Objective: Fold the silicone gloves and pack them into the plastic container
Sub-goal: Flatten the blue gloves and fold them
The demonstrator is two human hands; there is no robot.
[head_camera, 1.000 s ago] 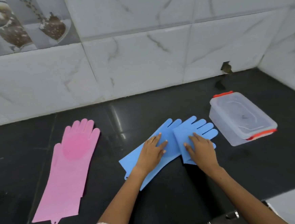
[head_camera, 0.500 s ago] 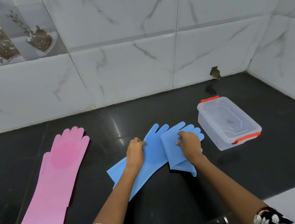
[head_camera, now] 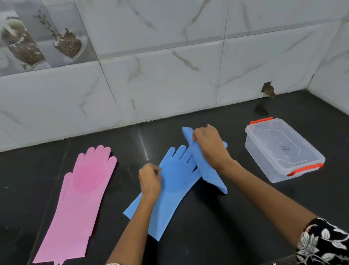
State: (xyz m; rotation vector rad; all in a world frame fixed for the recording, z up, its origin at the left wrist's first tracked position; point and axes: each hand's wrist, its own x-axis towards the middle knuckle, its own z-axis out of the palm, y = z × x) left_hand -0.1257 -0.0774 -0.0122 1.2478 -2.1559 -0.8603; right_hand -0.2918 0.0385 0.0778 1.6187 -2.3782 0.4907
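A blue silicone glove (head_camera: 173, 186) lies flat on the black counter, fingers pointing away from me. My left hand (head_camera: 150, 181) pinches its left edge near the thumb. My right hand (head_camera: 210, 148) grips a second blue glove (head_camera: 207, 171), folded and lifted partly off the counter, its folded end sticking up past my fingers. A pink glove pair (head_camera: 78, 200) lies flat at the left, untouched. The clear plastic container (head_camera: 283, 151) with orange clips stands at the right with its lid on.
The black counter (head_camera: 228, 222) meets a marble-tiled wall at the back and a side wall at the right corner. A small hole (head_camera: 267, 89) breaks the wall tile behind the container. Counter front edge runs bottom right.
Both hands went from pressing flat on the blue gloves to gripping them. The right hand has lifted and folded its glove, carrying it up and away from me.
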